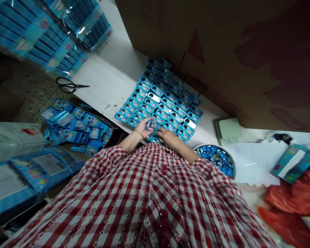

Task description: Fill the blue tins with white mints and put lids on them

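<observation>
Small blue rectangular boxes [144, 100], most with a dark round spot at one end, stand in close rows on the white table. My left hand [142, 130], with a gold bangle at the wrist, is closed around a few small round blue-and-silver lids [148, 124] above the near rows. Beside it, my right hand [167, 136] reaches down to the near edge of the rows with its fingers bent together. Whatever those fingertips grip is too small to make out. By my right forearm stands a round bowl [234, 168] full of blue and silver lids [217, 156].
A large cardboard box [209, 41] stands behind the rows. Black-handled scissors [69, 85] lie at the table's left edge, near wrapped blue packs [49, 41]. Left below is a carton of loose blue boxes [77, 127]. A pale green box [229, 130] and red plastic bags [294, 196] are to the right.
</observation>
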A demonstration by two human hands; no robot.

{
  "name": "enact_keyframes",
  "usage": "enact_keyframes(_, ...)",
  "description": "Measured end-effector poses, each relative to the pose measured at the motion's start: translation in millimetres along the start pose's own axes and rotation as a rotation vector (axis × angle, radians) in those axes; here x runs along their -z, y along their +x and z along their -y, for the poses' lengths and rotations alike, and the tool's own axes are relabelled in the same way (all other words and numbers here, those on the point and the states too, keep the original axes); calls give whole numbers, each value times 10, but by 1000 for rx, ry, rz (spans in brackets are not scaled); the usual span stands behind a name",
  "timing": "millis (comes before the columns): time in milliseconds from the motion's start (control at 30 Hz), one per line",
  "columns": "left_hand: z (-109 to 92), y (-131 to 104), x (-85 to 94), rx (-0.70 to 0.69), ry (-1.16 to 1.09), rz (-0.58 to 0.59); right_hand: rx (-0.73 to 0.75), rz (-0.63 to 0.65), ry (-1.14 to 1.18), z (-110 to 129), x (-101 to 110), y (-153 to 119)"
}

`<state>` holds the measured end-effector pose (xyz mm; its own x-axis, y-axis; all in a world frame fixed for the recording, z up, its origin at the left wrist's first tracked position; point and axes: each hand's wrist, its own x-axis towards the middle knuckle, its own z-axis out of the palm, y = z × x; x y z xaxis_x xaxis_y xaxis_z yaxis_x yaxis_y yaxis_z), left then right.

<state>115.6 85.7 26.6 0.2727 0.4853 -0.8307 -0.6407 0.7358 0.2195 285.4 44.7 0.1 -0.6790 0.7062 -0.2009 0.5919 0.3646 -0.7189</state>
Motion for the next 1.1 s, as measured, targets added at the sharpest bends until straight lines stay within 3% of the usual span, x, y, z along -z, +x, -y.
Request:
enact_keyframes(167,2,12,57,-13,-17,-10,-338,-385,962,-204,127,-201)
enact_keyframes(267,24,2,55,-1,-10,-22,-540,-587,1251,-362,319,-344)
enact_keyframes(367,48,-1,2,19,-3,-11,-652,-733,1039,-622,650,-399)
enact_keyframes(467,66,10,-87,32,3,16,-736,-759,517,-907,1056,-305)
enact_keyframes(567,79,30,-194,43,15,47,-872,-558,-57,-1078,1391,-75)
enact_keyframes(633,86,46,-267,52,26,56,-969,-369,-252,-1126,1529,100)
enact_keyframes(733,98,73,-370,59,43,74,-1076,-116,-261,-1186,1630,306)
enact_keyframes(833,112,110,-459,67,69,103,-1130,26,-243,-1263,1679,398)
enact_keyframes(1000,123,191,-561,91,139,139,-1106,15,-326,-1144,1699,318)
enact_keyframes(1100,119,250,-592,87,198,136,-937,-200,-366,-829,1545,194)
